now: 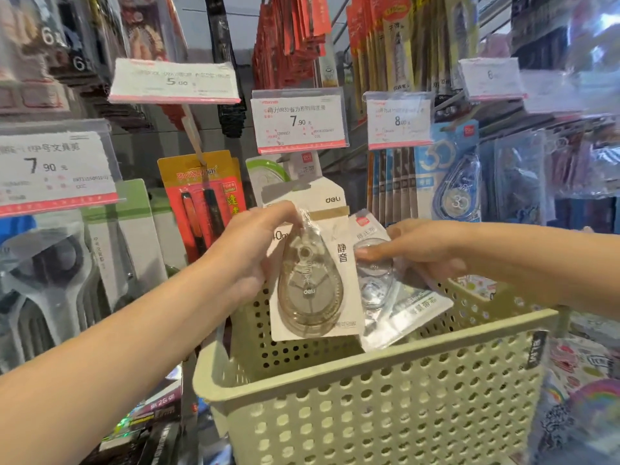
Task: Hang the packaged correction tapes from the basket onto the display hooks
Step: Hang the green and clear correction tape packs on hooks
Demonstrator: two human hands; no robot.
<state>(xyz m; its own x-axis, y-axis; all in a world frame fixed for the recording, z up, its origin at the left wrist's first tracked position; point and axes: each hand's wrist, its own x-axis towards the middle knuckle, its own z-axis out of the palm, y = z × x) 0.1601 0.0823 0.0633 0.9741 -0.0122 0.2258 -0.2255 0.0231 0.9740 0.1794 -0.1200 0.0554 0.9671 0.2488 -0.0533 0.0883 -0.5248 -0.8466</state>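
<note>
Left hand (250, 253) pinches a beige-carded correction tape (310, 263) above the basket (369, 391); right hand (422, 251) grips a clear-packed one (379, 280) beside it. Lift the card's slot level with the hook under the 7.90 tag (299, 120). Hook tip and slot hidden.

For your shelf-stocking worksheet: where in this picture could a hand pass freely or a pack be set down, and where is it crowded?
Free: inside the green basket, along its near wall below the packs. Crowded: the hooks above, full of hanging cards behind the 7.90 price tag, and the basket's far side, where both hands hold packs.
</note>
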